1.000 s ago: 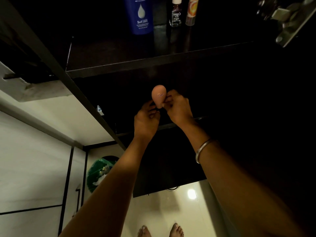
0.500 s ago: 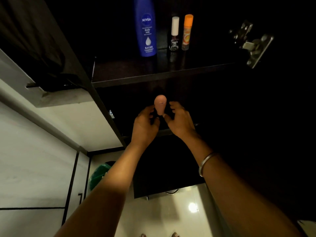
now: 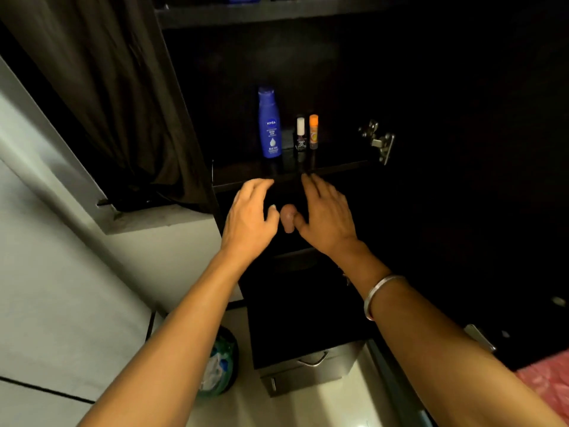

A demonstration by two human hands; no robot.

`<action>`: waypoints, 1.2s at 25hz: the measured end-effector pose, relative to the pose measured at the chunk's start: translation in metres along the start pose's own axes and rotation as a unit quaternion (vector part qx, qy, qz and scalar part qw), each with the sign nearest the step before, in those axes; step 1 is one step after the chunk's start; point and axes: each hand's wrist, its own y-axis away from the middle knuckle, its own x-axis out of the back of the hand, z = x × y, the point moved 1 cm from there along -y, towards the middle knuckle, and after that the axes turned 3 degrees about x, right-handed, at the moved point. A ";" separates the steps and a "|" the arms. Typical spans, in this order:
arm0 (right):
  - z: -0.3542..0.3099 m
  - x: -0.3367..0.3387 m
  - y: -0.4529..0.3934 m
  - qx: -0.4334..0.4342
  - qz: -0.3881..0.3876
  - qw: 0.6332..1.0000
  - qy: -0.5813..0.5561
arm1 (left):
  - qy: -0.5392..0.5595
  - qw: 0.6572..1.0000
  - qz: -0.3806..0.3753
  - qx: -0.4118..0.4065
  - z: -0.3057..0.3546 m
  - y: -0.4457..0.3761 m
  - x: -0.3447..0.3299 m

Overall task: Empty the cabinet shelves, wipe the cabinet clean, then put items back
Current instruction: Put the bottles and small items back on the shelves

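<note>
A dark cabinet (image 3: 446, 87) stands open, its shelf (image 3: 246, 178) carrying three items upright in a row. A blue lotion bottle (image 3: 270, 123) stands at the left end of the shelf; just to its right is a small nail polish bottle (image 3: 300, 134) with a white cap, and beside that an orange-capped lip balm stick (image 3: 313, 131). Below the shelf's front edge, a pink egg-shaped sponge (image 3: 288, 217) stands upright.

1. The blue Nivea lotion bottle (image 3: 269, 124) is showing smooth, glossy plastic.
2. The dark shelf (image 3: 289, 175) is reflecting glossily.
3. The hinge (image 3: 380, 141) and bangle (image 3: 377, 295) are gleaming as polished metal.
4. The makeup sponge (image 3: 288, 218) is looking matt.
</note>
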 end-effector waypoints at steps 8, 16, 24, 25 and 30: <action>-0.032 0.118 0.057 -0.040 0.113 0.991 0.064 | 0.009 0.997 0.013 -0.072 0.060 0.028 0.076; -0.037 0.212 0.122 -0.078 0.188 0.972 0.119 | 0.010 0.994 -0.012 -0.108 0.118 0.060 0.100; -0.017 0.251 0.184 -0.191 0.369 0.909 0.035 | 0.044 0.990 -0.039 -0.130 0.167 0.083 0.091; -0.018 0.251 0.190 -0.203 0.377 0.903 0.035 | 0.046 0.989 -0.043 -0.130 0.171 0.087 0.090; -0.011 0.252 0.200 -0.252 0.324 0.912 -0.016 | 0.050 0.991 -0.056 -0.112 0.173 0.105 0.092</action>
